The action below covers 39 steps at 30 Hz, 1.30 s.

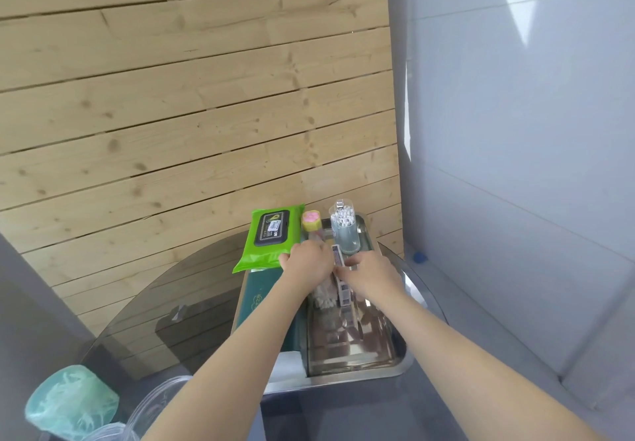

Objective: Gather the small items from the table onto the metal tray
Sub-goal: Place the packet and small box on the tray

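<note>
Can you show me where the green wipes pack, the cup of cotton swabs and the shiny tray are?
green wipes pack (266, 239): head view, on its dark lid flap.
cup of cotton swabs (344, 232): head view, on its clear side.
metal tray (357, 370): head view, on its near rim.

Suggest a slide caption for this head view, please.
Both hands handle a small box over the metal tray.

Behind your table you've got a wall of pale wooden planks (171, 103), knots showing, and it meets a grey-white panelled wall (515, 131) on the right, with a small blue object (419, 257) at its foot. Down at lower left, you see a teal mesh sponge (70, 403) beside some clear plastic containers (154, 403).
</note>
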Motion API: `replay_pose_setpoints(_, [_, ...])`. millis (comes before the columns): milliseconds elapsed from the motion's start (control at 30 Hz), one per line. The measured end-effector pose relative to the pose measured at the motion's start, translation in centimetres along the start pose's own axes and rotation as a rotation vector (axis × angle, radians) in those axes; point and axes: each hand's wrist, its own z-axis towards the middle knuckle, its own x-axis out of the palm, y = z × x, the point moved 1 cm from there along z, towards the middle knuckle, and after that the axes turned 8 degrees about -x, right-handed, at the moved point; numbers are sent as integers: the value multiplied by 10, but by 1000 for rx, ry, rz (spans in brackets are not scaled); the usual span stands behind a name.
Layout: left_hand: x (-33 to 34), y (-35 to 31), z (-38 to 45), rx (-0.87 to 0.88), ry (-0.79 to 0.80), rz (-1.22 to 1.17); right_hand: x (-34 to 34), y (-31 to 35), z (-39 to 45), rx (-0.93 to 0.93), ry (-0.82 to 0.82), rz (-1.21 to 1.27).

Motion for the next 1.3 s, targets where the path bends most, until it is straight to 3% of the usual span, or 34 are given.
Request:
replay_pose_setpoints(133, [-1,-4,-5,11,99,67,-13,5,-2,91,200,115])
replay_pose_setpoints(233, [2,-2,1,-8,212,10,-14,4,-3,147,258,310])
replay_pose_setpoints(333, [-2,-3,7,-22,245,-148,-19,-1,-3,148,179,439])
replay_pose_setpoints(533, [-15,-23,17,178,-213,0,-42,-7,5,154,-92,392])
replay_pose_setpoints(800, [-12,-38,70,334,0,102,-23,-11,38,86,-273,258])
replay_pose_setpoints(1167, [-8,-27,80,366,-38,81,-5,-8,53,-3,-240,287])
replay_pose_setpoints(1300, [0,-21,77,372,-63,84,-7,-10,53,-30,-188,172])
